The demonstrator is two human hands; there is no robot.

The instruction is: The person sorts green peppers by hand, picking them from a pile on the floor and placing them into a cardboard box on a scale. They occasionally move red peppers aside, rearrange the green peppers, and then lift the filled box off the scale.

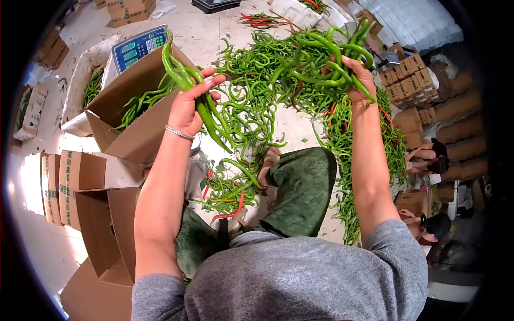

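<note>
My left hand [194, 101] is closed around a few long green chili peppers [210, 119], beside the open cardboard box [128, 147] on the left. More green chilies [142, 104] lie inside that box. Raised over the big pile on the right, my right hand [357, 80] grips a bunch of curled green chilies [334, 69]. Beneath both hands spreads a pile of green chilies [251, 101] on the floor, with a few red ones [262, 20] at its far end. A small heap with a red chili [234, 209] lies by my feet.
A blue scale panel [140, 48] stands behind the box. White foam boxes [72, 109] are at the left. Empty cartons [107, 230] stand at lower left, stacked cartons [409, 75] at right. Another person [428, 227] sits at the right edge.
</note>
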